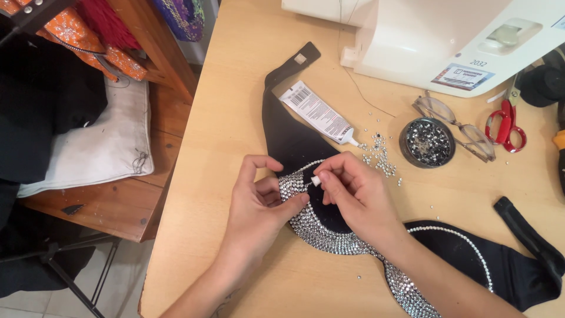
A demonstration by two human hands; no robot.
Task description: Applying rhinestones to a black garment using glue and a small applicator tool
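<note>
**Rhinestones Going onto Black Fabric**

Far left of the left hand: a grey cushion [112,138] on a wooden bench [112,206], well apart from the work.

Left hand [256,203] curled, thumb and fingers pinching the stone-covered edge of the black garment [294,141], apparently to keep the cloth flat and steady at the working spot.

Right hand [356,191] just beside it, fingertips nearly touching, closed in a fine pinch on a small white-tipped applicator [315,181], tip aimed down at the rhinestone band [329,238], likely for precise placing.

Just above the right hand: a white glue tube [318,112] lying on the fabric, nozzle toward the hands, within easy reach. Right of that, loose stones [379,156] scattered on the tan table [235,106], then a round dish of stones [426,141], eyeglasses [456,126], red-handled scissors [506,126]. Behind, well apart, a white sewing machine [424,35].
</note>
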